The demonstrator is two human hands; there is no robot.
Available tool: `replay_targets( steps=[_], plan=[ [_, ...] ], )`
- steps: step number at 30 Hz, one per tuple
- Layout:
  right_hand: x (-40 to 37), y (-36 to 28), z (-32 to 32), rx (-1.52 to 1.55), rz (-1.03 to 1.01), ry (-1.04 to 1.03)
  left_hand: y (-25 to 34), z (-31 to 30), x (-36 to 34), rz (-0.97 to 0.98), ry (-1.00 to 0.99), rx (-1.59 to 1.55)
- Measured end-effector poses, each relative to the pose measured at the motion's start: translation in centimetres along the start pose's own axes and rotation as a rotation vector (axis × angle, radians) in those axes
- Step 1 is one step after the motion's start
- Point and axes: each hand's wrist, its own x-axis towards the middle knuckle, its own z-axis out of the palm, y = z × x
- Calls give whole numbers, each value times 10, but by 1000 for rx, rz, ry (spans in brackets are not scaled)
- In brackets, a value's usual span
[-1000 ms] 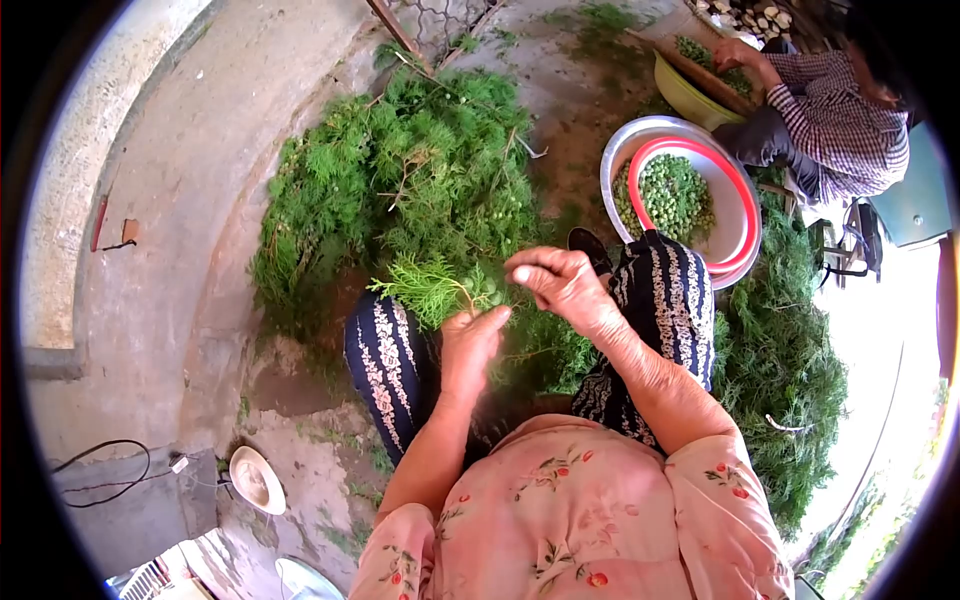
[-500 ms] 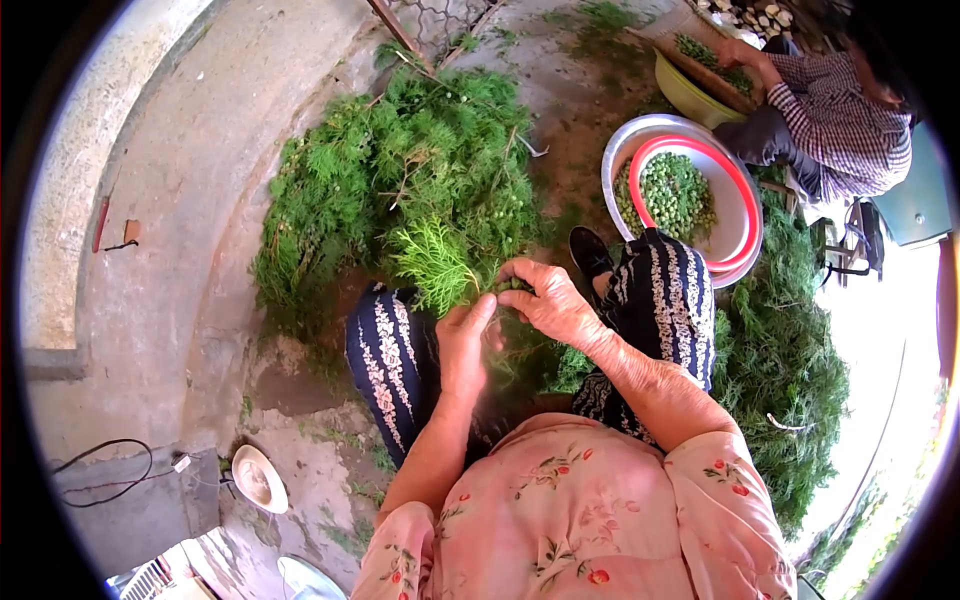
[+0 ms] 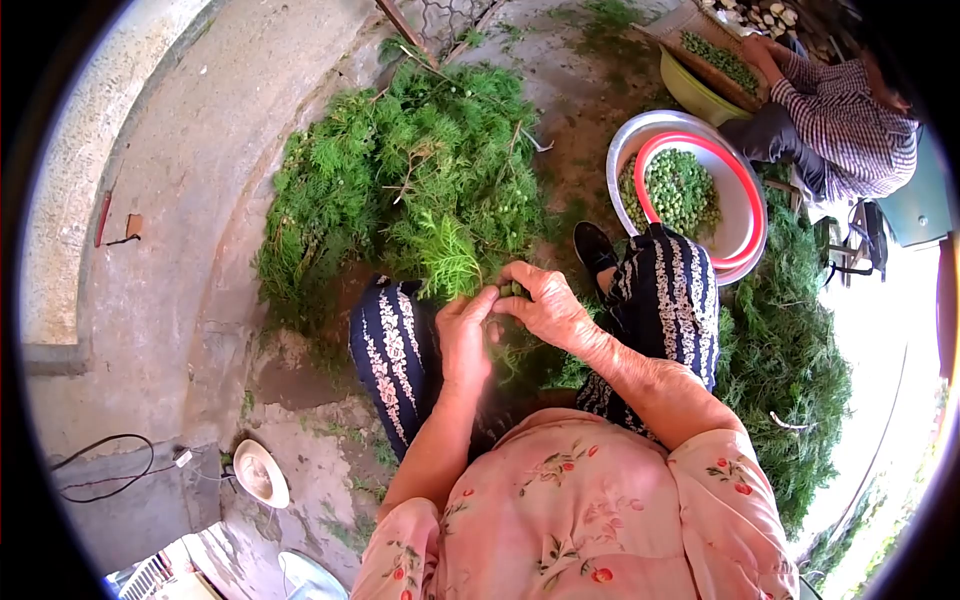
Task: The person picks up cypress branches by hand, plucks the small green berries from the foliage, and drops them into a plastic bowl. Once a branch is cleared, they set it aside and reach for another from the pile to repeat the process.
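My left hand (image 3: 466,342) pinches the stem of a bright green, flat-leaved evergreen sprig (image 3: 447,262), whose tip points away from me. Close beside it, my right hand (image 3: 556,312) is closed, with small round green cones (image 3: 513,289) showing between thumb and curled fingers. The fingertips of both hands meet or nearly meet at the stem's base, over my lap. Beyond them lies a large heap of leafy evergreen branches (image 3: 400,180). To the right, a red-rimmed bowl (image 3: 757,208) sits inside a metal basin (image 3: 615,150). Many green cones (image 3: 680,195) fill part of the bowl.
At upper right, a co-worker (image 3: 840,130) holds a woven tray (image 3: 690,22) of green pieces over a yellow-green basin (image 3: 682,88). More cut branches (image 3: 785,370) lie to my right. A pale hat (image 3: 262,473) and a black cable (image 3: 110,440) are at lower left.
My hands stay together at the stem, and the sprig now stands a little more upright. The co-worker's hands have shifted to the tray's near edge. The whole view has moved slightly.
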Motion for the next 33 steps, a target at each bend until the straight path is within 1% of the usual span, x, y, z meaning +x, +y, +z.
replay_targets(
  steps=[3, 6, 8, 12, 15, 16, 19, 21, 22, 23, 24, 25, 26, 28, 29, 30, 32, 33],
  plan=[
    [1, 5, 1, 191, 96, -54, -1, -2, 3, -48, -5, -49],
    [0, -2, -3, 554, 278, -97, -3, -1, 3, -103, 7, -144],
    [-1, 4, -3, 695, 298, -99, -1, 1, 1, -117, 10, -150],
    [-3, 7, -3, 944, 351, -85, -6, -6, 5, -126, -73, -178],
    [-5, 6, -5, 671, 321, -85, -5, -4, 4, -132, -116, -191],
    [-5, -3, -3, 364, 130, -14, -5, -2, 2, -124, -116, -183],
    [-9, -2, 10, 127, -41, 143, -3, 1, -1, -115, -113, -175],
    [-7, -1, 7, 336, 134, 149, -8, -4, 6, -120, -99, -165],
    [-5, 0, 3, 440, 221, 150, -11, -11, 7, -118, -155, -218],
    [1, 12, -6, 619, 357, 225, -12, -20, 6, -117, -212, -271],
    [9, 33, -16, 773, 418, 263, -10, -24, 4, -116, -271, -326],
    [14, 32, -26, 867, 401, 281, -5, -23, 0, -135, -213, -262],
    [16, 29, -31, 961, 385, 298, -4, -25, -1, -122, -221, -244],
    [16, 19, -34, 1036, 405, 198, -1, -23, -4, -149, -189, -234],
    [16, 17, -33, 1075, 413, 145, -4, -25, -2, -152, -234, -230],
    [17, 20, -33, 1020, 440, 103, -5, -26, -1, -158, -279, -224],
    [16, 19, -22, 1055, 398, 122, -5, -24, -3, -175, -302, -215],
    [15, 19, -22, 988, 443, 67, -5, -24, -3, -196, -318, -199]
  ],
)
